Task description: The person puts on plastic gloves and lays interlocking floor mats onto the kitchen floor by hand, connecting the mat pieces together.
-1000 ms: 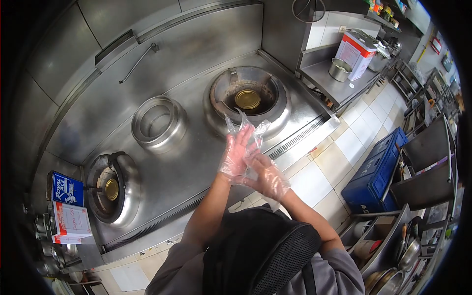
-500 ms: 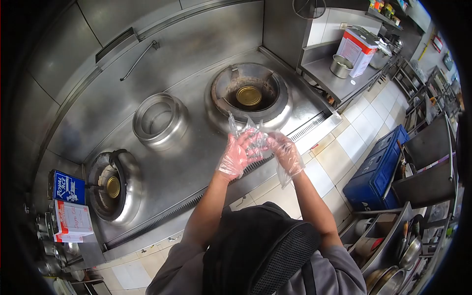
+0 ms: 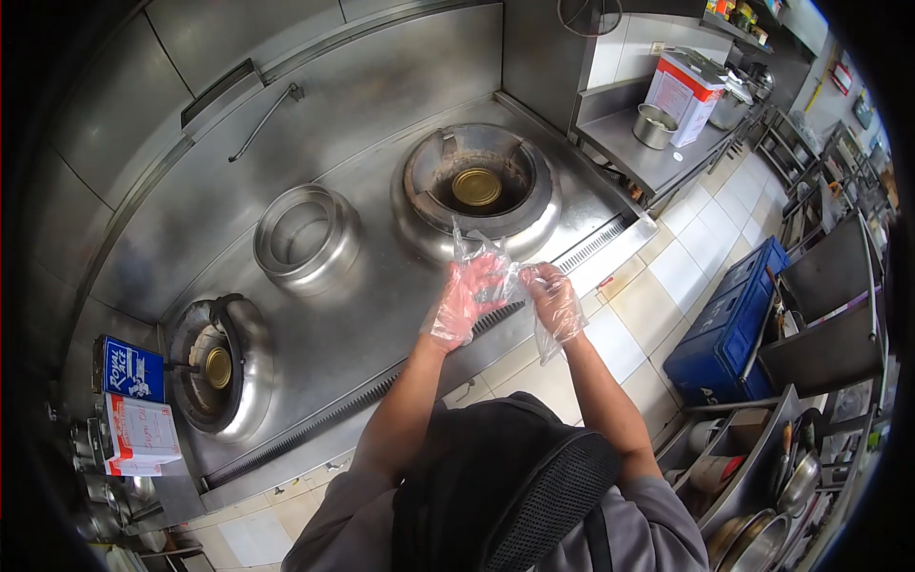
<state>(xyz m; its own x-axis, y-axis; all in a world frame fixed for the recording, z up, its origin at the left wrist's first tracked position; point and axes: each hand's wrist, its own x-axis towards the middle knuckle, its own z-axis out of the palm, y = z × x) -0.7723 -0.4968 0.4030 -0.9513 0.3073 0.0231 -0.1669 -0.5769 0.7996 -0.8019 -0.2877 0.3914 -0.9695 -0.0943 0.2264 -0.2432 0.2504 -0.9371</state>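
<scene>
Both of my hands wear thin clear plastic gloves and meet over the front edge of the steel cooking range (image 3: pixel 334 329). My left hand (image 3: pixel 461 300) is open, its fingers spread inside the glove. Loose, crumpled plastic (image 3: pixel 469 240) of that disposable glove stands out past the fingertips. Close beside it, my right hand (image 3: pixel 553 300) has its fingers curled in, pinching the plastic near the left fingers. A baggy glove cuff hangs below my right wrist. Just beyond my hands sits a large round wok burner (image 3: pixel 448 243) with a gold-coloured tin lid (image 3: pixel 477 187) in its middle.
A steel ring stand (image 3: pixel 305 238) and a second burner (image 3: pixel 257 367) occupy the range's left side. Tins (image 3: pixel 143 434) stand at the far left. On the right are a side counter with a metal pot (image 3: pixel 655 127), a blue chest (image 3: pixel 720 329) on the floor and shelves of pans.
My right fingers have curled in more at the plastic, and the left glove's loose tips have shifted a little. The camera view has moved slightly.
</scene>
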